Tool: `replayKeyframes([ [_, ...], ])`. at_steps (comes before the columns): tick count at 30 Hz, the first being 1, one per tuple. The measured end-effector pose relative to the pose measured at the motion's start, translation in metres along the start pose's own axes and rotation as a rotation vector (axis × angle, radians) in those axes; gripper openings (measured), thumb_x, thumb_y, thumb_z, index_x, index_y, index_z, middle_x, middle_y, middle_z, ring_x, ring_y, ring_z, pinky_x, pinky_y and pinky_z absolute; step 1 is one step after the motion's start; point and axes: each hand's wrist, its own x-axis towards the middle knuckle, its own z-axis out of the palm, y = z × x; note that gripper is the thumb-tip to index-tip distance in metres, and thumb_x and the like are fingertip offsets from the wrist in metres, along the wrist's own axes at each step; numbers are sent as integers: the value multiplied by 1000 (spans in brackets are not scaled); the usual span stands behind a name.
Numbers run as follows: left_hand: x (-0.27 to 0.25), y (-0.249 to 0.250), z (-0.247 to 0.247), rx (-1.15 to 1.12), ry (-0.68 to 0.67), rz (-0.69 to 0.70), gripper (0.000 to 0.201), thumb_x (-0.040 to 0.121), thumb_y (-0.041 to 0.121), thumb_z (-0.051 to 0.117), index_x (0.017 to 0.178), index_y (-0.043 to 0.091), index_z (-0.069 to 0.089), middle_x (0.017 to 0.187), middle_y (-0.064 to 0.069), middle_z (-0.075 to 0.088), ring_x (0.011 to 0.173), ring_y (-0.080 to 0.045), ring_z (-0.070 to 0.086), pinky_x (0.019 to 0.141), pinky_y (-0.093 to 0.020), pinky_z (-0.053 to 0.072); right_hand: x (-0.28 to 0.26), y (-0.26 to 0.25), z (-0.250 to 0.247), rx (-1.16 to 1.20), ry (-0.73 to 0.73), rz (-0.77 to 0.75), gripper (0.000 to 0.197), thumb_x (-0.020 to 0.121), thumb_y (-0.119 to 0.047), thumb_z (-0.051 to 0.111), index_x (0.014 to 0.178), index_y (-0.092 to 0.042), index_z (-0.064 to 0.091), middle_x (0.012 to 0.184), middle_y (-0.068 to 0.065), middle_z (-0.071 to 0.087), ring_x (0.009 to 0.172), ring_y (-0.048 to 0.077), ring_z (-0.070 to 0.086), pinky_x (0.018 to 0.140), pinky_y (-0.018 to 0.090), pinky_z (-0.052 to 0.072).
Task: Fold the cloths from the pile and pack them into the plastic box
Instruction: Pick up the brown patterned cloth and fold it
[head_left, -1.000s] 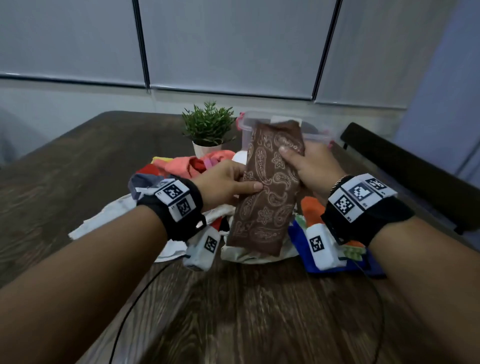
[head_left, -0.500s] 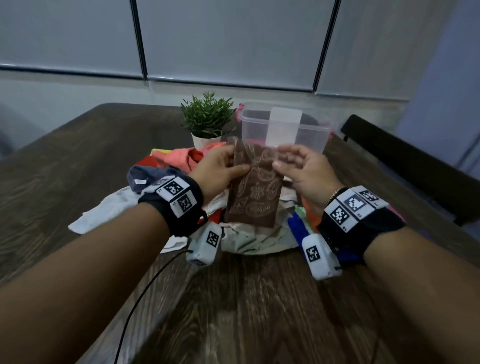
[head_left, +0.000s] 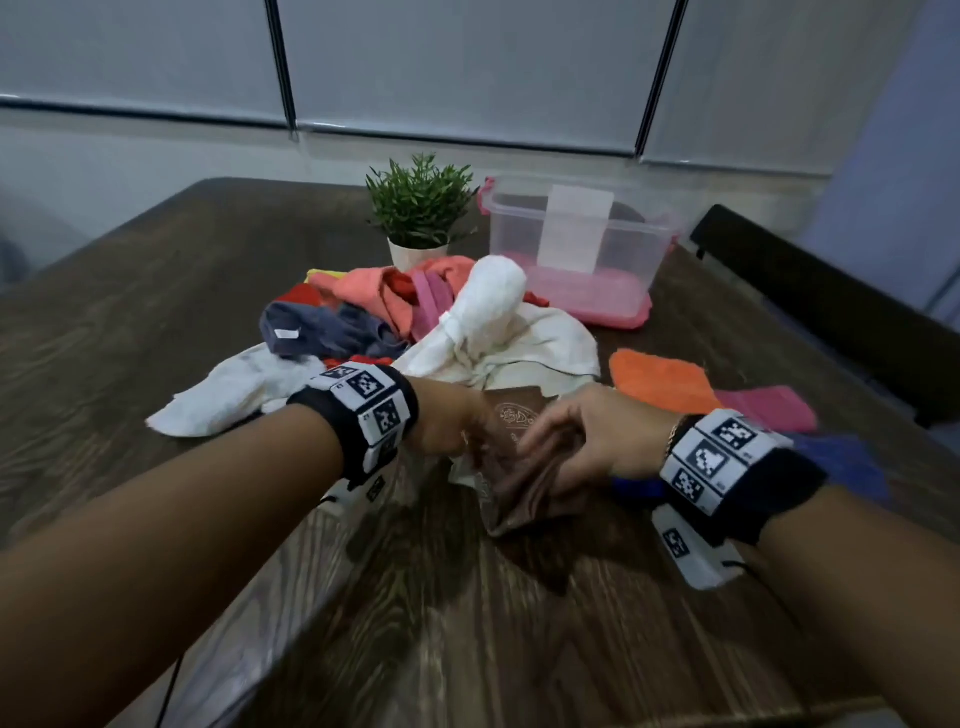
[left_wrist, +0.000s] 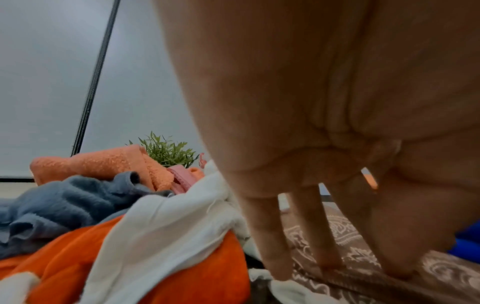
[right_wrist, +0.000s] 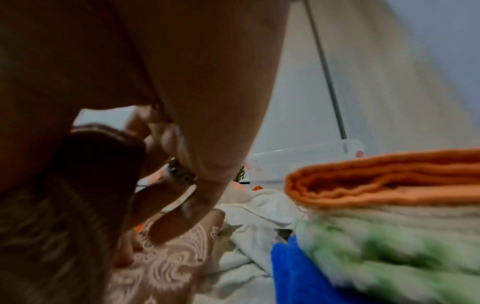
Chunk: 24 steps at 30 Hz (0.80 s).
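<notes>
A brown paisley cloth (head_left: 519, 491) lies partly folded on the table's near side, just in front of the pile (head_left: 415, 312) of white, coral, grey-blue and red cloths. My left hand (head_left: 467, 441) presses straight fingers (left_wrist: 275, 257) down on the brown cloth (left_wrist: 441, 273). On the cloth's right side, my right hand (head_left: 537, 449) pinches a fold of the brown cloth (right_wrist: 166, 267). The clear plastic box (head_left: 571, 228) stands at the back right on its pink lid, with no cloth visible inside.
A small potted plant (head_left: 420, 208) stands left of the box. Folded orange (head_left: 660, 379), pink (head_left: 769, 410) and blue (head_left: 836, 462) cloths lie to the right of my right hand. A dark chair back (head_left: 831, 301) runs along the table's right edge.
Both hands have brought the brown cloth down from in front of the box onto the table. The left hand now presses it flat; the right hand is turning a fold.
</notes>
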Motion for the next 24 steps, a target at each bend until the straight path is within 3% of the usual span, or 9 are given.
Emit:
replayKeyframes([
  [3, 6, 3, -3, -13, -1, -19, 51, 86, -11, 51, 127, 16, 65, 124, 1, 68, 112, -13, 63, 96, -22, 47, -4, 6, 5, -139, -111, 15, 22, 76, -10, 83, 96, -17, 78, 93, -2, 77, 85, 6, 70, 82, 19, 53],
  [7, 14, -4, -4, -11, 36, -105, 48, 88, -10, 47, 122, 17, 67, 115, 1, 71, 100, -12, 65, 92, -25, 51, 0, 2, -2, -138, -170, 21, 20, 84, -9, 75, 101, -19, 76, 99, 2, 75, 89, 7, 66, 87, 22, 50],
  [11, 19, -9, -1, -181, 148, -173, 49, 83, -14, 37, 113, 15, 63, 108, -11, 69, 94, -26, 67, 84, -39, 57, 28, 1, -14, -279, -1, 26, 17, 91, -17, 69, 107, -21, 74, 100, -5, 73, 87, 4, 64, 82, 20, 47],
  [13, 16, -12, -2, -165, 256, -178, 37, 86, -9, 49, 110, 13, 66, 106, -15, 68, 91, -28, 67, 84, -43, 57, 44, 2, -16, -483, 64, 72, 23, 92, -19, 67, 114, -23, 72, 105, -7, 70, 92, 6, 60, 82, 20, 41],
  [15, 19, -18, -3, -103, 284, -183, 24, 84, -1, 65, 102, 16, 68, 95, -7, 68, 83, -18, 66, 81, -40, 56, 60, 3, -15, -552, 143, 108, 24, 90, -20, 68, 115, -23, 72, 105, -5, 68, 93, 8, 57, 81, 20, 39],
  [18, 17, -20, 0, -83, 348, -196, 13, 91, 15, 66, 79, 19, 63, 66, 3, 59, 54, -6, 56, 53, -26, 47, 78, 5, -10, -537, 272, 129, 21, 84, -20, 75, 105, -23, 72, 94, -7, 62, 90, 10, 57, 79, 22, 42],
  [20, 22, -24, 1, -60, 401, -284, 15, 90, 27, 68, 76, 21, 66, 66, 7, 64, 58, -6, 59, 59, -22, 44, 85, 9, -6, -481, 324, 146, 22, 82, -16, 78, 102, -21, 69, 92, -5, 65, 91, 13, 62, 82, 25, 48],
  [22, 27, -28, 2, -109, 456, -355, 12, 91, 29, 66, 81, 21, 67, 75, 7, 66, 68, -9, 60, 68, -23, 43, 89, 12, -5, -437, 372, 155, 28, 79, -13, 79, 102, -20, 65, 95, -3, 66, 91, 14, 63, 87, 30, 51],
  [24, 29, -27, 1, -102, 479, -395, 10, 91, 30, 65, 87, 21, 65, 84, 6, 64, 78, -12, 59, 73, -25, 44, 90, 15, -6, -480, 425, 169, 34, 77, -14, 81, 102, -20, 59, 103, -1, 60, 94, 17, 60, 84, 31, 50],
])
